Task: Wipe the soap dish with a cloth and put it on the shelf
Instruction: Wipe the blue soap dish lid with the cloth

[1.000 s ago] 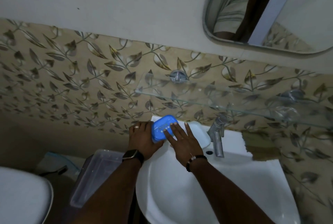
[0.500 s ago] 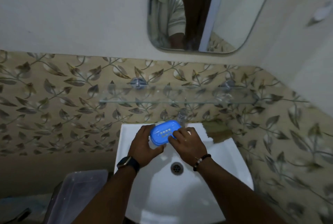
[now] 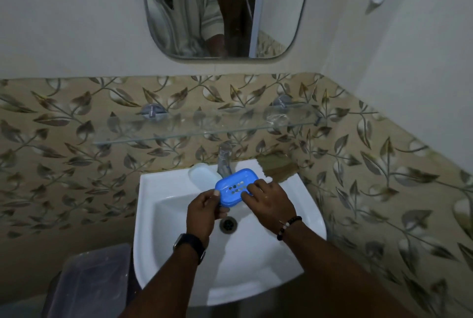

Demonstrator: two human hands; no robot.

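Note:
A blue soap dish point(image 3: 234, 184) with drain holes is held over the white sink point(image 3: 163, 215), tilted, its inside facing me. My left hand point(image 3: 204, 211) pinches its left edge with the thumb on the rim. My right hand point(image 3: 268, 201) holds its right end, fingers resting inside it. The glass shelf point(image 3: 204, 128) is fixed to the tiled wall above the tap, with nothing standing on it. A pale whitish piece point(image 3: 204, 173), perhaps a lid or soap, lies on the sink's back rim behind the dish. No cloth is visible.
A chrome tap point(image 3: 225, 159) stands right behind the dish. The drain point(image 3: 228, 224) lies below my hands. A mirror point(image 3: 220, 7) hangs above the shelf. A translucent plastic box point(image 3: 89, 279) sits left of the sink. A chipped brown patch point(image 3: 277, 166) marks the sink's back right corner.
The view has swung to centre on the sink. Both hands carried the dish from the back left rim to above the basin, and my right fingers have curled onto it.

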